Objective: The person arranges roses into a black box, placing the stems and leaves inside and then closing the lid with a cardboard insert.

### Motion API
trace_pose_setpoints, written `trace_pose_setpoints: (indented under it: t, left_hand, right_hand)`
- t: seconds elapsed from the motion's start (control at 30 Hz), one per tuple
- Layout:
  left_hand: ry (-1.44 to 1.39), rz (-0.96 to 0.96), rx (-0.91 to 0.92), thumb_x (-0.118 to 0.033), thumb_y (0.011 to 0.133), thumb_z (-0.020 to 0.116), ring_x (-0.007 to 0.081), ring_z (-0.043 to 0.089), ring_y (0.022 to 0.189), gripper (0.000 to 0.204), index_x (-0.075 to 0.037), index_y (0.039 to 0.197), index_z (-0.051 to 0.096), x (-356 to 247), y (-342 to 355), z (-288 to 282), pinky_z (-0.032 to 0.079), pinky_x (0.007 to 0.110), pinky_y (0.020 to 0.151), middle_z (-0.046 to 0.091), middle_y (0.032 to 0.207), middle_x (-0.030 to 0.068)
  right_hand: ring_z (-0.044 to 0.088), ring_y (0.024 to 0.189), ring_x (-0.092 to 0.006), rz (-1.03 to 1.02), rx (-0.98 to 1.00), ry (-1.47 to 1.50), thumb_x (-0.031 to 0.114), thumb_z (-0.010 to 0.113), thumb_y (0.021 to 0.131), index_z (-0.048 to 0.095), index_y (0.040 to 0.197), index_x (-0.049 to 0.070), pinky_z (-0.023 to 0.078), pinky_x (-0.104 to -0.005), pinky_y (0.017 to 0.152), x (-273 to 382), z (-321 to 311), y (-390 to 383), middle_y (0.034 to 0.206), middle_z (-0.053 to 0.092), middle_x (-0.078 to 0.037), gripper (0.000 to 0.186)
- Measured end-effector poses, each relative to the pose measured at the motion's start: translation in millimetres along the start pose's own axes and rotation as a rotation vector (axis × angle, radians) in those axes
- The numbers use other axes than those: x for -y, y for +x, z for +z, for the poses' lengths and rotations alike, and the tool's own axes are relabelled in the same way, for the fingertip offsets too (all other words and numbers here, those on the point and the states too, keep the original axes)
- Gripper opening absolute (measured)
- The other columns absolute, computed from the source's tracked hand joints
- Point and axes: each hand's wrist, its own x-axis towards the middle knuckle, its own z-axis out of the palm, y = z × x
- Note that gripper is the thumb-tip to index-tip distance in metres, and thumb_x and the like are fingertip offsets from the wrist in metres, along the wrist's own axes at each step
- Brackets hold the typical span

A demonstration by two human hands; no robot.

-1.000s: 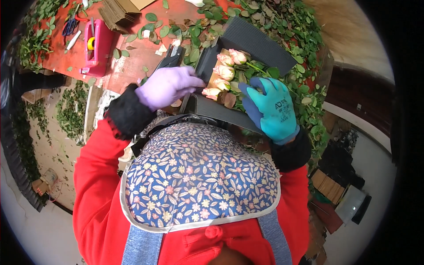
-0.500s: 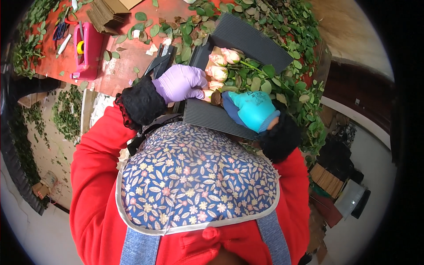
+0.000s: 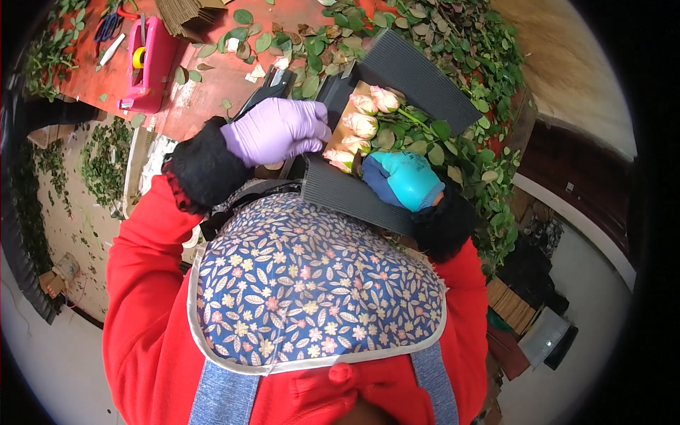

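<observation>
Landmark: a black ribbed trough [image 3: 425,79], spread open, its long axis slanting from far left to near right as the person sees it.
Roses: pale pink roses [image 3: 361,126] inside the trough, their heads grouped at its left end.
Rose direction: blooms face left and a little away from the person; the visible stem [image 3: 416,120] runs right and slightly nearer, so the long axis roughly follows the trough's.
Cardboard: a brown piece [image 3: 345,115] at the trough's left end, showing beside and under the blooms.
Left hand: purple-gloved left hand [image 3: 278,131] at the trough's left end, fingers bent inward, tips close to the cardboard's edge; whether they pinch anything, I cannot tell.
Right hand: teal-and-blue-gloved right hand [image 3: 404,180] over the trough's near wall, fingers curled beside the nearest bloom and the leaves; what they grasp, if anything, is hidden.
Foliage: loose leaves [image 3: 489,60] heaped beyond the trough and past its right side.
Dispenser: a pink tape dispenser [image 3: 157,67] with a yellow roll [image 3: 139,58], well left of the trough on the red table [image 3: 202,113].
Card stack: folded brown cardboard sheets [image 3: 185,20], beyond the trough and to its left.
Apron: a blue floral apron [image 3: 312,283] on the near side of the trough.
</observation>
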Motion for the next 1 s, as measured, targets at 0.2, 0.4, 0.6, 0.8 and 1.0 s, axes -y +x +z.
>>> trace_pose_setpoints:
  t: [0.2,0.4,0.6,0.8,1.0]
  left_hand:
    - [-0.114,0.04,0.236,-0.011,0.089,0.062,0.0272,0.066,0.107,0.024,-0.01,0.111,0.07,-22,5,8,0.055,0.036,0.085,0.07,0.116,0.0072]
    - [0.045,-0.022,0.327,-0.01,0.085,0.062,0.0289,0.07,0.093,0.032,-0.015,0.116,0.068,-19,7,11,0.055,0.038,0.075,0.071,0.107,0.008]
    - [0.068,-0.002,0.312,-0.012,0.086,0.065,0.0265,0.071,0.09,0.022,-0.011,0.108,0.072,-23,14,9,0.057,0.036,0.073,0.072,0.114,0.003]
    - [0.069,-0.059,0.332,-0.007,0.085,0.065,0.0286,0.07,0.089,0.027,-0.009,0.112,0.071,-35,18,4,0.057,0.036,0.074,0.072,0.108,0.0088]
    - [0.005,-0.134,0.366,-0.014,0.09,0.061,0.0286,0.069,0.089,0.026,-0.011,0.115,0.07,-42,21,0,0.055,0.037,0.077,0.072,0.104,0.0088]
  right_hand:
    - [0.066,0.076,-0.0374,-0.043,-0.02,-0.022,0.03,0.06,0.093,0.065,0.099,0.006,0.052,-0.0451,0.068,-1,1,0,0.085,0.068,-0.017,0.025]
    - [0.068,0.084,-0.0358,0.059,0.017,0.007,0.027,0.059,0.095,0.066,0.11,0.003,0.053,-0.0441,0.073,25,-27,-7,0.094,0.07,-0.018,0.029]
    - [0.068,0.073,-0.0318,0.105,0.146,-0.566,0.016,0.058,0.09,0.059,0.11,0.001,0.053,-0.0416,0.059,4,-2,2,0.079,0.068,-0.013,0.025]
    - [0.062,0.062,-0.0319,-0.012,-0.134,-0.423,0.018,0.063,0.083,0.062,0.095,0.01,0.047,-0.0458,0.053,-1,13,12,0.067,0.062,-0.011,0.015]
    - [0.061,0.061,-0.0315,-0.139,-0.353,-0.452,0.013,0.063,0.081,0.063,0.086,0.013,0.047,-0.045,0.054,-5,28,14,0.066,0.061,-0.01,0.004]
